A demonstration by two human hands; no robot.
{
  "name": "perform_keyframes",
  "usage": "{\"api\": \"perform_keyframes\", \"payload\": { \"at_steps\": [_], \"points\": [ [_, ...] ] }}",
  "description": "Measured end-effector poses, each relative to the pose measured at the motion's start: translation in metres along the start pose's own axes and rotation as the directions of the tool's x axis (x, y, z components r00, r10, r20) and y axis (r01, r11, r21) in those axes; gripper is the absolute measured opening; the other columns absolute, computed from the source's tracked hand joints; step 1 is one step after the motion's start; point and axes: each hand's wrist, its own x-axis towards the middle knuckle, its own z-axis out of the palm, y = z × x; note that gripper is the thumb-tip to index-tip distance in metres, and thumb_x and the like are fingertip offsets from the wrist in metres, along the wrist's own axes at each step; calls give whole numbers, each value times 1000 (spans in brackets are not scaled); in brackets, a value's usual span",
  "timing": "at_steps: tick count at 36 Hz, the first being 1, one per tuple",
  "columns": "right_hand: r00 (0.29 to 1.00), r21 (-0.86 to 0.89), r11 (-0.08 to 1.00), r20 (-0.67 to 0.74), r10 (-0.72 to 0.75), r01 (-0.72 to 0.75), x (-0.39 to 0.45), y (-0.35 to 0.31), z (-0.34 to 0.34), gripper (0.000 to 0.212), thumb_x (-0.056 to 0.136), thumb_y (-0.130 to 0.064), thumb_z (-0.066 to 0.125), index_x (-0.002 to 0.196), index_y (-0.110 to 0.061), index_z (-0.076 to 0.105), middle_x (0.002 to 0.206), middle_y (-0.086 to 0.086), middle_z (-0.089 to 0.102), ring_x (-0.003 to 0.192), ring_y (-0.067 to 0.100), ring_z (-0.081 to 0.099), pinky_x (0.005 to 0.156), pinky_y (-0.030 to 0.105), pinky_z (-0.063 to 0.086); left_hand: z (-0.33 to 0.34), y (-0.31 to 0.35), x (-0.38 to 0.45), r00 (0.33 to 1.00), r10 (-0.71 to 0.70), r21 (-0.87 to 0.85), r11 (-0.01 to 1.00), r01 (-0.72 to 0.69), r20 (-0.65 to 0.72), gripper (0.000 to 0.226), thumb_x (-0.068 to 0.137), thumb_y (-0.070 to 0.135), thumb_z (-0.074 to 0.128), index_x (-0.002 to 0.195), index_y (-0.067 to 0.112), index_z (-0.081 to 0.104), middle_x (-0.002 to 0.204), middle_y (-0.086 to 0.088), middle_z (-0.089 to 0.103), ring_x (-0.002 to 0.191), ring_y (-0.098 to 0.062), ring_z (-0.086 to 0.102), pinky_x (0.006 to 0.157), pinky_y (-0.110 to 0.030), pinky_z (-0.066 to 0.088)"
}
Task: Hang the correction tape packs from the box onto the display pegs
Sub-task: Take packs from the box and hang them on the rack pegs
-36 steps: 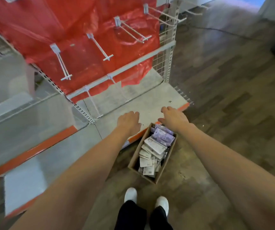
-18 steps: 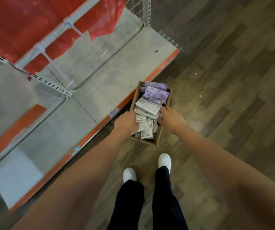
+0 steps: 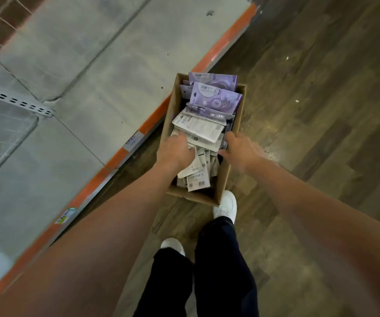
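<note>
Head view, looking straight down: a cardboard box [image 3: 221,186] stands on the wood-look floor [image 3: 310,88], right beside the orange front edge [image 3: 216,51] of the grey base shelf [image 3: 106,72]. It is full of correction tape packs [image 3: 199,129]; most lie white-backed side up in a loose pile, while a few purple-fronted packs [image 3: 215,97] stand at the far end of the box.

Both hands are down in the box. The left hand [image 3: 175,151] rests on the pile along the left wall, its fingers curled down among the white packs; whether it actually grips a pack cannot be told, as the fingertips are hidden. The right hand [image 3: 240,148] is at the right wall, fingers bent toward the pile and touching the edge of the packs, and here too a firm hold cannot be made out.

Below the box are two white shoes [image 3: 225,203] and dark trouser legs [image 3: 221,271]. At the left edge, a perforated white upright [image 3: 19,102] lies across the shelf.
</note>
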Motion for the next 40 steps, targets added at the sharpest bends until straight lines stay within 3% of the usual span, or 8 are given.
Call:
{"api": "perform_keyframes", "payload": {
  "at_steps": [6, 11, 14, 19, 26, 32, 35, 40],
  "points": [
    [998, -27, 999, 50, -29, 30, 73, 29, 27, 36, 101, -28, 45, 130, -7, 42, 128, 14, 50, 117, 33, 49, 92, 44, 46, 58, 10, 71, 991, -117, -193, 973, 129, 72, 40, 97, 27, 49, 130, 5, 45, 129, -14, 54, 120, -30, 50, 90, -34, 41],
    [998, -42, 999, 49, -33, 35, 111, 43, 40, 39, 99, -25, 47, 134, -7, 40, 131, 13, 46, 120, 32, 47, 93, 44, 45, 87, 26, 110, 964, -241, -405, 875, 266, 113, 35, 99, 27, 47, 124, 4, 52, 125, -13, 58, 113, -29, 55, 75, -26, 35],
    [998, -17, 999, 49, -32, 32, 125, 49, 43, 40, 98, -25, 49, 134, -8, 40, 130, 12, 45, 120, 31, 47, 92, 43, 45, 96, 33, 125, 918, -354, -591, 707, 388, 179, 39, 97, 30, 51, 126, 3, 53, 124, -10, 60, 107, -28, 60, 72, -26, 42],
    [998, 1, 999, 44, -34, 34, 135, 52, 46, 42, 98, -27, 49, 136, -10, 39, 132, 10, 45, 122, 28, 45, 93, 41, 42, 123, 24, 155, 820, -489, -849, 257, 462, 298, 38, 85, 14, 65, 121, 7, 54, 120, -14, 65, 97, -33, 67, 78, -44, 59],
    [999, 91, 996, 51, -1, -4, 131, 47, 44, 41, 98, -26, 49, 135, -10, 40, 133, 10, 46, 122, 27, 46, 95, 39, 41, 87, 35, 133, 791, -488, -894, 47, 445, 368, 18, 90, -4, 58, 99, 10, 52, 113, -13, 66, 91, -27, 69, 72, -35, 60],
    [997, 184, 981, 40, 60, -67, 113, 36, 39, 37, 100, -23, 46, 134, -9, 41, 131, 11, 49, 117, 27, 50, 86, 33, 38, 68, 17, 108, 797, -498, -874, 144, 465, 342, 24, 92, -5, 53, 112, 7, 58, 114, -12, 66, 94, -25, 68, 53, -26, 58],
    [994, 257, 961, 62, 88, -101, 102, 25, 36, 41, 101, -29, 46, 135, -8, 42, 134, 11, 49, 120, 29, 49, 92, 36, 41, 60, 4, 92, 801, -495, -837, 232, 496, 337, 11, 91, -3, 58, 92, 8, 58, 115, -12, 66, 94, -24, 68, 67, -32, 60],
    [975, 449, 874, 195, 107, -185, 81, -6, 35, 51, 102, -40, 39, 141, -7, 39, 137, 11, 50, 118, 26, 50, 90, 33, 39, 48, -13, 55, 853, -414, -823, 326, 466, 318, 14, 88, -1, 64, 100, 2, 60, 119, -13, 65, 82, -20, 66, 75, -36, 59]
  ]
}}
